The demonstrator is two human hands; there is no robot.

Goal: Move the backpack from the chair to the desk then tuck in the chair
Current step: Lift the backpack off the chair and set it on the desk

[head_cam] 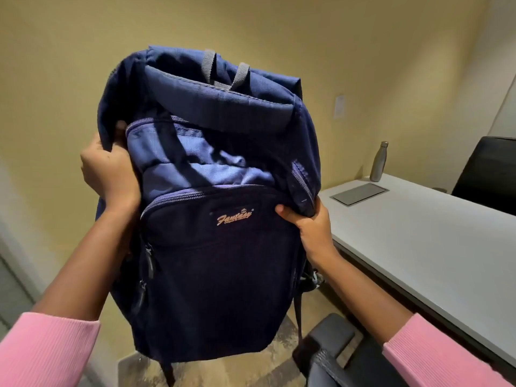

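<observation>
Gripping the navy backpack (pixel 212 208) by its sides, left hand (pixel 107 174) and right hand (pixel 310 227) closed on the fabric, the person holds it aloft above the office chair (pixel 329 356); next, presumably, rightward onto the worktop's (pixel 418 247) bare near edge.

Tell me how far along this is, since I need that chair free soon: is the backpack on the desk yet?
Not yet. Done: the backpack is off the chair. In hand: left hand and right hand hold it in the air by its sides. Left: set it on the desk at right, then tuck in the chair.
</observation>
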